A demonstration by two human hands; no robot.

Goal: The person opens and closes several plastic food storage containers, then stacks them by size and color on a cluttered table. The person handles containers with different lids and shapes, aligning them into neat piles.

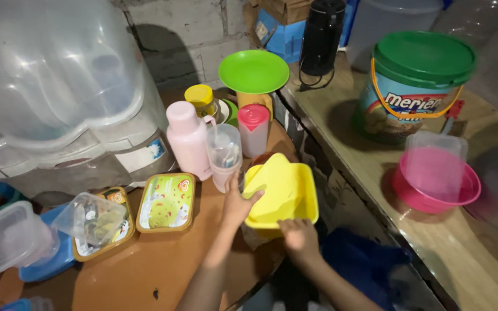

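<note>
A yellow square plastic container (286, 187) with a yellow lid tilted on top of it sits at the edge of a brown table (162, 265). My left hand (236, 204) grips the container's left side, thumb against the lid. My right hand (298, 237) holds the container's front edge from below. Just behind my left hand stands a clear plastic cup (225, 154).
A pink bottle (188, 138), a red-capped jar (254, 129), a green plate (253, 71), two flat tubs (167, 201) and clear boxes (12, 236) crowd the table. A large clear drum (53, 75) stands at left. On the right bench are a green-lidded bucket (416, 86) and a pink bowl (436, 184).
</note>
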